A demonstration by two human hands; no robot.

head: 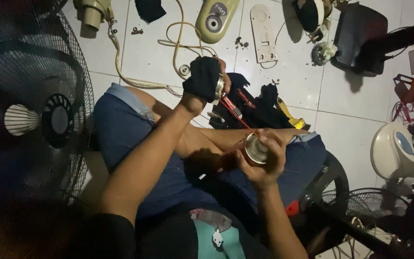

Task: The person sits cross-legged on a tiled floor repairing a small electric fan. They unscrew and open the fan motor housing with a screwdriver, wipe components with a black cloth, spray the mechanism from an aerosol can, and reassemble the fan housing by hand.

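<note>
I sit cross-legged on a white tiled floor. My left hand point(203, 79) is wrapped in a black cloth and grips a small round metal part point(220, 87), raised above my knee. My right hand point(266, 160) is closed around a spray can point(255, 148) with a silver top, held over my lap. A thin red tube point(238, 116) runs from the can up towards the metal part. Its tip ends just below my left hand.
A standing fan point(49, 120) fills the left side. A fan guard point(360, 201) lies at the lower right. On the floor ahead lie a beige housing point(216, 17), a white plate point(263, 33), cream cords point(178, 43), black tools point(259, 108) and a black box point(360, 33). At the right stands a beige appliance point(394, 148).
</note>
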